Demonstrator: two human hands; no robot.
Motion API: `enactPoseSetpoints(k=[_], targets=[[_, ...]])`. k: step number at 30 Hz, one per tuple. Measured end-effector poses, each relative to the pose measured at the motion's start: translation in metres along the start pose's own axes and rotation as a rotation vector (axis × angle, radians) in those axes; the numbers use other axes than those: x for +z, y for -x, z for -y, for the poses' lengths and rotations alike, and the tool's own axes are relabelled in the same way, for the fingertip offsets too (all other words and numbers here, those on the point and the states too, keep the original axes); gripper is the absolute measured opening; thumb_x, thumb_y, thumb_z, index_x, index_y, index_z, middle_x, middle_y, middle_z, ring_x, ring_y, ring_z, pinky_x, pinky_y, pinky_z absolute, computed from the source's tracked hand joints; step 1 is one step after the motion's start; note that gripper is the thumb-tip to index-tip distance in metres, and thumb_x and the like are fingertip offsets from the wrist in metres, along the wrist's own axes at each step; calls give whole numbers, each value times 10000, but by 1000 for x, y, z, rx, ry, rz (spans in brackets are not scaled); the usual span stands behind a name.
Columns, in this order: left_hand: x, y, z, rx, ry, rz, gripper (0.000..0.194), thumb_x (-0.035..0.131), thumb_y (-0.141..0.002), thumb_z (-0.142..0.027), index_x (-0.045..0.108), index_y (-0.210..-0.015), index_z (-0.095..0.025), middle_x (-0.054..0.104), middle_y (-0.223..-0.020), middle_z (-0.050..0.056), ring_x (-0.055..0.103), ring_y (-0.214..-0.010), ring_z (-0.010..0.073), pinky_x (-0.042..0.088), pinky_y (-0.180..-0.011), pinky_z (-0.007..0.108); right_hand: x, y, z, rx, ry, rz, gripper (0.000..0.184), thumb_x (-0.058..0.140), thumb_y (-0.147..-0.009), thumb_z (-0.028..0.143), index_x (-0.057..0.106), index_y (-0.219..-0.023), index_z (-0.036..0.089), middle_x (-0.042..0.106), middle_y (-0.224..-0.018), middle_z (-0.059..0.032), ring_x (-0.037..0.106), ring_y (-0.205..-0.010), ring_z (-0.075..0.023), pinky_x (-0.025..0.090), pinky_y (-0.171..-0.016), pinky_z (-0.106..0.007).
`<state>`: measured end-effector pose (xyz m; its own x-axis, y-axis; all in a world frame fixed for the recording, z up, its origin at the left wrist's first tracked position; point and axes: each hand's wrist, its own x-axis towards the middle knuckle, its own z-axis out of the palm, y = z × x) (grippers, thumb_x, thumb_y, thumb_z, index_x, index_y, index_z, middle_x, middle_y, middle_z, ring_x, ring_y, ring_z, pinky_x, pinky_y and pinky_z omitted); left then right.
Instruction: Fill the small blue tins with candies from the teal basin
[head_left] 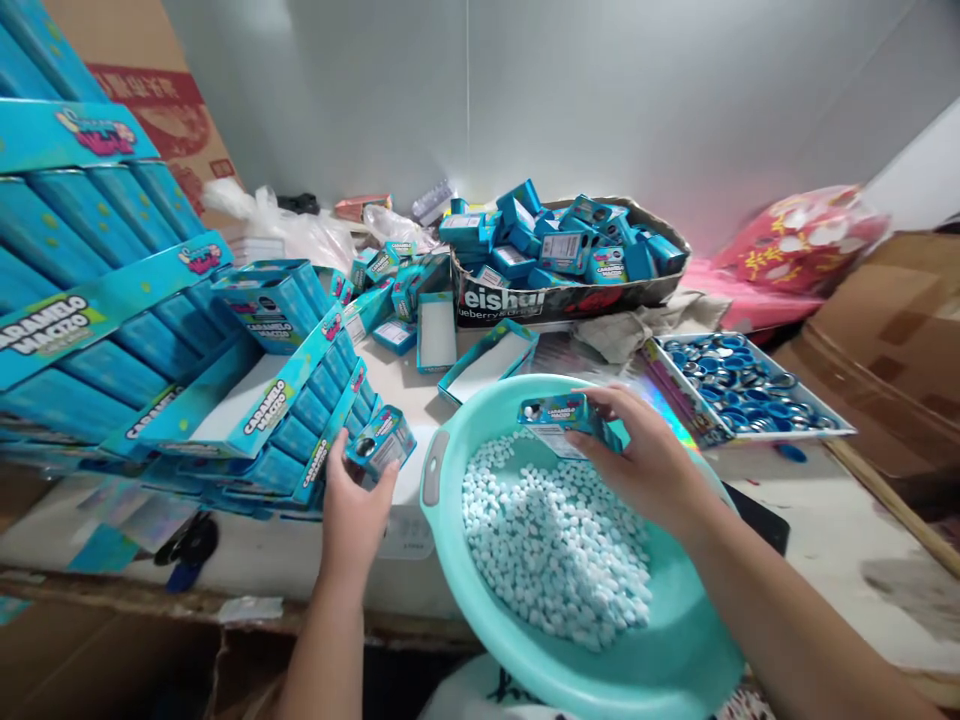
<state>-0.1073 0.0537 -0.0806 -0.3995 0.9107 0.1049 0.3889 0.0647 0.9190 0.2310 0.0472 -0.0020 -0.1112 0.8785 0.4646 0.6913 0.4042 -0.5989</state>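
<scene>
While the right hand holds a small blue box above the basin, its grip is clamped on that box: fingers along the far edge, thumb underneath on the near side. The box's long axis runs roughly level, left to right, and most of its length projects to the left of the grip. Directly below and slightly nearer than this grip lies a heap of small white candies inside the basin, apart from the box.

The left hand is closed on a second small box, pinched at its lower edge; that box sits just above the grip, tilted, with its far end against the front of a stack of display cartons. The stack lies up and to the left of this grip.

The two boxes are well apart, with the basin's handle between them. The right grip is the nearer to the candies; the left grip is the nearer to the cartons. Beyond the right grip, on the desk, stands a tray of blue rings.
</scene>
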Motion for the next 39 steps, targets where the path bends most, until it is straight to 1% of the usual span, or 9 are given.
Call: enactPoseSetpoints(k=[3,7,11,16,20,22,28,32,39], targets=[[-7,-4,1,-8,38,47,789,794,-778,-360,451,-1468,-194,557,-1410,163,584,-1282,298,472,-1129,477,0,-1,-1,2,-17,-9,253,642,-950,292,590,-1191,233,584,-1045,-49,557,-947,-242,451,-818,-367],[-12,-8,-3,-20,65,176,822,796,-774,-308,399,-1484,-187,601,-1371,154,628,-1228,268,502,-1099,451,0,-2,0,-11,-17,-9,260,653,-950,305,589,-1191,231,591,-1049,-52,559,-948,-244,448,-818,-366],[-8,-5,-12,38,19,122,566,740,-832,-345,558,-1329,-146,671,-1249,145,654,-1166,286,510,-1073,457,-1,-1,1,-5,-23,-13,272,658,-945,307,591,-1195,223,595,-1080,-62,562,-971,-250,451,-837,-376],[-11,8,-49,521,-181,-44,435,689,-886,-292,623,-1312,-233,635,-1287,69,591,-1218,271,454,-1112,407,-1,-3,3,24,-20,-24,242,652,-943,283,612,-1173,222,593,-1029,-55,557,-936,-241,447,-809,-363],[-14,10,-81,915,-405,249,490,568,-916,-155,595,-1380,-308,635,-1281,47,579,-1161,279,485,-1033,437,0,-4,4,21,-26,-39,260,654,-937,266,606,-1190,229,597,-1047,-55,557,-946,-240,447,-821,-367],[-12,9,-90,1022,-595,306,538,515,-908,-80,595,-1397,-292,634,-1269,72,559,-1135,304,484,-997,483,0,-3,3,23,-30,-42,262,658,-933,270,604,-1186,230,598,-1052,-54,557,-952,-243,446,-821,-371],[-5,6,-91,1050,-745,270,599,557,-851,18,608,-1386,-246,630,-1240,84,535,-1105,315,486,-954,499,-1,-1,2,33,-60,-47,261,665,-932,263,609,-1182,216,590,-1034,-38,548,-949,-222,434,-819,-352],[-8,4,-86,1046,-687,267,573,563,-886,-18,585,-1403,-263,631,-1234,76,539,-1106,294,478,-975,478,-1,-2,1,16,-67,-65,268,676,-932,261,611,-1186,211,586,-1028,-32,541,-923,-206,431,-815,-335],[-6,11,-56,1027,-522,87,497,603,-913,-64,602,-1361,-277,508,-1362,128,548,-1169,288,455,-1018,463,-1,-3,1,9,-65,-59,255,675,-930,259,621,-1174,209,594,-1017,-32,544,-918,-208,428,-798,-329]])
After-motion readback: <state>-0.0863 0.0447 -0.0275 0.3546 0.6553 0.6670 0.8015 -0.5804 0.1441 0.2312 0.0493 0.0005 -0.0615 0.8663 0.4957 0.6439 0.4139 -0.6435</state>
